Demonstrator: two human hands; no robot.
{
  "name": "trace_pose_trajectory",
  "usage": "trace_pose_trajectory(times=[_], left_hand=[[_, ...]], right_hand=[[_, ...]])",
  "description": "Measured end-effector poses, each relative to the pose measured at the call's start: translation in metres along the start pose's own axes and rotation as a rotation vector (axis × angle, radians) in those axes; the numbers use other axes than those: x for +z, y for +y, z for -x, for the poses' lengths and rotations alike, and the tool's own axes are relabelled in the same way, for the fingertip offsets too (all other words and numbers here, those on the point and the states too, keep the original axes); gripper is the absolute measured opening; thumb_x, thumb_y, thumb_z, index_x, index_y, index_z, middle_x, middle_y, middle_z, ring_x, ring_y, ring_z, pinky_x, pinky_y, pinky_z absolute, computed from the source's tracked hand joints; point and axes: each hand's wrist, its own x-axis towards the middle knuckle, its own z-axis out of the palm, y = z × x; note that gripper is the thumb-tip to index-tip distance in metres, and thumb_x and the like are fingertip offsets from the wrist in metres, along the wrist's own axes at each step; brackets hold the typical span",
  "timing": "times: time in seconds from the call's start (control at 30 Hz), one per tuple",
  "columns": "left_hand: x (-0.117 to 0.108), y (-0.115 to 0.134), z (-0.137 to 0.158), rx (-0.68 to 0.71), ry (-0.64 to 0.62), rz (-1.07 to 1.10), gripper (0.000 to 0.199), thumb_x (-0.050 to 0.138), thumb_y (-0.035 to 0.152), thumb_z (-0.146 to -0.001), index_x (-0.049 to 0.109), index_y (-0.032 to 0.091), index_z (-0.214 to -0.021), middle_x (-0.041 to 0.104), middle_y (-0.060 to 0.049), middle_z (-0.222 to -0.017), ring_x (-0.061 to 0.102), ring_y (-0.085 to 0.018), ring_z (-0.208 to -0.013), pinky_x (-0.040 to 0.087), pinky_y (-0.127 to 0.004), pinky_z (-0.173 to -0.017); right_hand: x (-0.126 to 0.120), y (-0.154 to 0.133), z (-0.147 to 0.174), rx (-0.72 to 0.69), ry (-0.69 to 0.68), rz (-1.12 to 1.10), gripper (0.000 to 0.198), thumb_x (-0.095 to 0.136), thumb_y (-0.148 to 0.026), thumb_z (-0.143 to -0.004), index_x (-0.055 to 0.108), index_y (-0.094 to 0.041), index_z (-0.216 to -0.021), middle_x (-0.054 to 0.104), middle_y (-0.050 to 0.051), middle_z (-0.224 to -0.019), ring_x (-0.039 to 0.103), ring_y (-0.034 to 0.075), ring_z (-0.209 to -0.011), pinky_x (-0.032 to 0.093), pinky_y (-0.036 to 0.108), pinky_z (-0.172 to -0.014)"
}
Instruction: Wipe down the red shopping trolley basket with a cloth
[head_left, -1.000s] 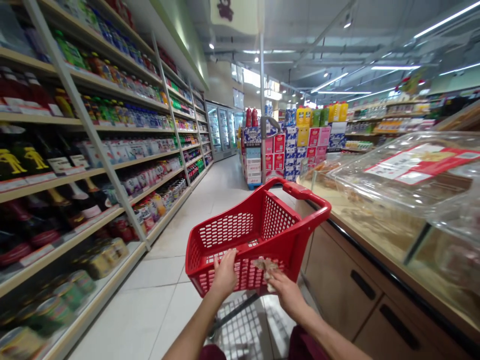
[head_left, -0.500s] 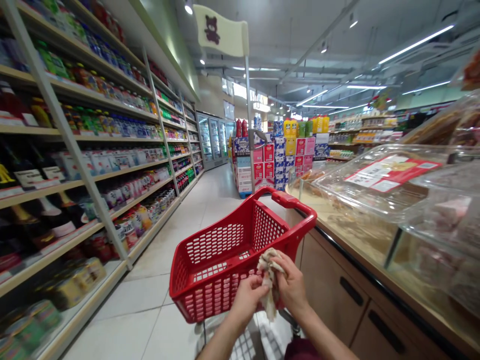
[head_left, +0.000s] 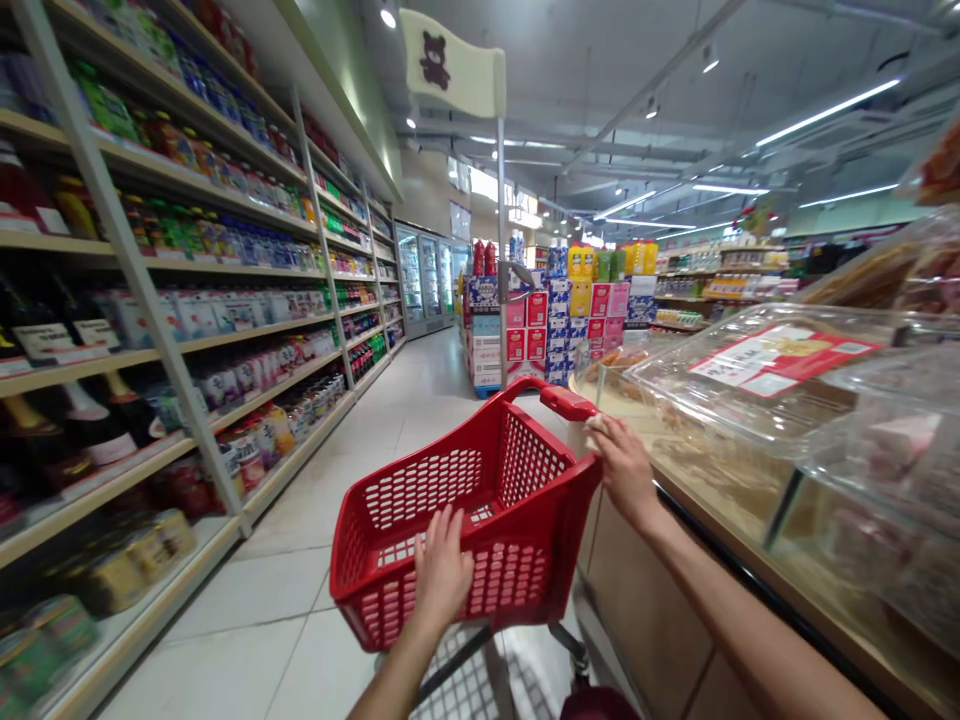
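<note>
A red shopping cart with a perforated plastic basket stands in front of me. My left hand lies over the basket's near side rim, palm down, fingers stretched out and slightly apart. At the cart's handle frame, my right hand is closed around a crumpled pale cloth or wipe, pressed against the red plastic. Most of the cloth is hidden under the fingers. A pole rises from the cart and carries a cream flag with a brown bear on it.
Shelves of bottles and cans line the left side. A counter with clear plastic food boxes stands close on the right. Stacked drink cartons rise ahead, with glass-door coolers farther back. Pale floor tiles lie below.
My hands have parted from around the cloth. The left has moved left and down onto the basket rim; the right has carried the cloth up to the handle frame.
</note>
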Motion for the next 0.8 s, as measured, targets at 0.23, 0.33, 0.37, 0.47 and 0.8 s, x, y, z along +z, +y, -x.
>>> trace_pose_trajectory(times=[0.23, 0.33, 0.37, 0.47, 0.8], left_hand=[[0.011, -0.039, 0.006, 0.153, -0.024, -0.381, 0.057, 0.038, 0.004, -0.059, 0.044, 0.011, -0.115, 0.049, -0.011, -0.121, 0.037, -0.022, -0.116, 0.022, -0.04, -0.099], [0.01, -0.037, 0.006, 0.169, -0.04, -0.362, 0.057, 0.039, 0.006, -0.058, 0.044, 0.011, -0.115, 0.049, -0.011, -0.119, 0.039, -0.021, -0.114, 0.024, -0.038, -0.098], [0.01, -0.036, 0.006, 0.171, -0.041, -0.353, 0.057, 0.04, 0.006, -0.058, 0.044, 0.011, -0.114, 0.05, -0.01, -0.118, 0.039, -0.021, -0.113, 0.025, -0.038, -0.098], [0.009, -0.035, 0.007, 0.178, -0.034, -0.334, 0.057, 0.04, 0.007, -0.056, 0.044, 0.011, -0.113, 0.051, -0.01, -0.117, 0.04, -0.022, -0.112, 0.025, -0.039, -0.097], [0.013, -0.048, 0.011, 0.278, -0.026, -0.299, 0.064, 0.039, 0.007, -0.055, 0.04, 0.014, -0.119, 0.049, -0.009, -0.12, 0.039, -0.022, -0.114, 0.026, -0.042, -0.097]], right_hand=[[0.025, -0.015, 0.037, -0.363, -0.273, 0.052, 0.036, 0.033, -0.013, -0.085, 0.054, -0.024, -0.112, 0.051, 0.001, -0.122, 0.034, 0.018, -0.121, 0.035, 0.039, -0.097], [0.013, 0.003, 0.021, -0.223, -0.225, 0.157, 0.037, 0.032, -0.009, -0.084, 0.054, -0.02, -0.112, 0.05, 0.006, -0.122, 0.034, 0.022, -0.121, 0.033, 0.044, -0.096], [0.01, 0.01, 0.014, -0.149, -0.177, 0.19, 0.036, 0.032, -0.009, -0.084, 0.055, -0.017, -0.11, 0.05, 0.01, -0.121, 0.033, 0.023, -0.121, 0.032, 0.047, -0.096], [0.015, 0.002, 0.012, -0.115, -0.132, 0.197, 0.033, 0.034, -0.01, -0.083, 0.057, -0.012, -0.107, 0.052, 0.014, -0.118, 0.033, 0.024, -0.121, 0.028, 0.049, -0.098], [0.021, -0.004, 0.016, -0.042, -0.111, 0.205, 0.038, 0.033, -0.01, -0.083, 0.051, -0.017, -0.116, 0.055, 0.009, -0.116, 0.035, 0.024, -0.12, 0.032, 0.048, -0.095]])
